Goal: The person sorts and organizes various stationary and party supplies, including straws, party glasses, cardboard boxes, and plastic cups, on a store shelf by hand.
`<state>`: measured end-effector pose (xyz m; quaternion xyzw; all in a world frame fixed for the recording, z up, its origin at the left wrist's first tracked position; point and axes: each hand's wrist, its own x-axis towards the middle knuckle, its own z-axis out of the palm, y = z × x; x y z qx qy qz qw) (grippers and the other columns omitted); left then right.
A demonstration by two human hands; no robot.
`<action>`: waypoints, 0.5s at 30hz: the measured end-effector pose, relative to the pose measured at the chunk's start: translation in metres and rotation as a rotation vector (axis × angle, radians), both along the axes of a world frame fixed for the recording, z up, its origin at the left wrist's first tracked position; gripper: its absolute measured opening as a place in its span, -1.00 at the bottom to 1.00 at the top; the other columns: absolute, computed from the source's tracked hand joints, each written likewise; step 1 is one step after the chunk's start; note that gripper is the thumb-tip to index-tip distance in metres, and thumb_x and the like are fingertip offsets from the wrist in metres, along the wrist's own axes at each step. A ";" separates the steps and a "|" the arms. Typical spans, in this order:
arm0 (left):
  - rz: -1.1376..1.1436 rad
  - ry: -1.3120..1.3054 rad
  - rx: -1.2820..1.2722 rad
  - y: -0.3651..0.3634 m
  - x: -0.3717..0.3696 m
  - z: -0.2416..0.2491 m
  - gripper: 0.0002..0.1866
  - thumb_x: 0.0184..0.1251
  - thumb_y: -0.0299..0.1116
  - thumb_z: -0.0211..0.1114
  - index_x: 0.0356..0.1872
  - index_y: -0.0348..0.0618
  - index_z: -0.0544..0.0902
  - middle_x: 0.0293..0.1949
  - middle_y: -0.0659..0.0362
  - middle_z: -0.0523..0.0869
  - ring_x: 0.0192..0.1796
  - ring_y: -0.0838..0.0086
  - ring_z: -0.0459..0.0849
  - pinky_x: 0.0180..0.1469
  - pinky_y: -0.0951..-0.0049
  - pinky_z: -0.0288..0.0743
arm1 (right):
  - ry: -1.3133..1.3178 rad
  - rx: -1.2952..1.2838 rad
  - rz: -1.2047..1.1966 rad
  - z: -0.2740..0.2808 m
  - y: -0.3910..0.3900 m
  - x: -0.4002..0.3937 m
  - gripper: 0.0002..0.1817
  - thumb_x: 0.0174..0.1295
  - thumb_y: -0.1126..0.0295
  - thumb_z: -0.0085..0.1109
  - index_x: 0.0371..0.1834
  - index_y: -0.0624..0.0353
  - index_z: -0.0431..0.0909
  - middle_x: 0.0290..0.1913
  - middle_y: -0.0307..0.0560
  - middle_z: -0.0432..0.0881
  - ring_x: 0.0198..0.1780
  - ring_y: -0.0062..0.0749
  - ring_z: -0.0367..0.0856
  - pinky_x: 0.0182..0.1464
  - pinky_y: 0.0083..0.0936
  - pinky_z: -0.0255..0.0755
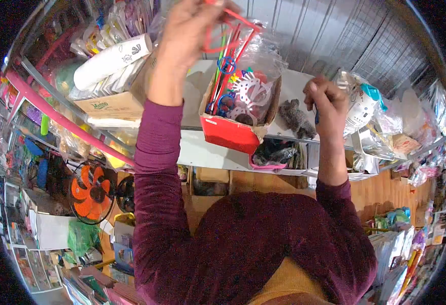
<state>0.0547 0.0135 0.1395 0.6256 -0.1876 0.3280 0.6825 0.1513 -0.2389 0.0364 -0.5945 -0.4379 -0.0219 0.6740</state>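
My left hand (185,38), a little blurred, is closed on a red plastic frame (217,43) with thin bars, held up above the left back of a red cardboard box (228,133). In the box stand thin red sticks (220,81), blue ring-shaped pieces (226,64), white cut-out pieces (253,90) and clear plastic bags (263,56). To the right of the box, my right hand (328,104) is closed with its fingers pinched together. A small blue bit shows beside them; what it is cannot be made out. A grey fuzzy bundle (296,119) lies beside that hand on the shelf.
At the left, a white roll (112,62) rests on a carton (112,108) of packets. A white bag with a teal top (361,104) and other packages stand at the right. Lower left is an orange-bladed fan (90,193). A corrugated panel (314,30) rises behind.
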 end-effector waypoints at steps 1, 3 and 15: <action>-0.002 0.005 -0.003 -0.010 0.004 -0.005 -0.77 0.33 -0.49 0.13 -0.02 -0.24 0.52 -0.29 0.26 0.58 -0.28 0.57 0.58 -0.20 0.54 0.50 | 0.005 -0.003 -0.002 0.010 0.007 -0.006 -0.93 0.18 0.52 0.12 -0.35 0.30 0.48 -0.34 -0.20 0.55 -0.45 -0.62 0.44 -0.46 -0.68 0.32; -0.068 0.150 -0.037 -0.031 0.018 -0.020 -0.80 0.34 -0.44 0.13 -0.05 -0.23 0.52 -0.31 0.24 0.58 -0.33 0.54 0.57 -0.22 0.53 0.50 | 0.046 0.052 -0.102 0.032 0.033 -0.027 -0.68 0.12 0.45 0.21 -0.06 0.30 0.44 -0.25 -0.16 0.56 -0.45 -0.62 0.45 -0.48 -0.67 0.34; -0.222 -0.114 0.020 -0.061 0.024 -0.046 -0.68 0.27 -0.52 0.16 0.04 -0.28 0.43 -0.02 0.08 0.56 0.02 0.45 0.53 0.13 0.41 0.41 | 0.347 0.327 0.359 0.022 0.052 -0.034 -0.13 -0.04 0.18 0.39 0.30 0.24 0.11 0.05 0.01 0.48 -0.34 -0.55 0.54 -0.52 -0.71 0.39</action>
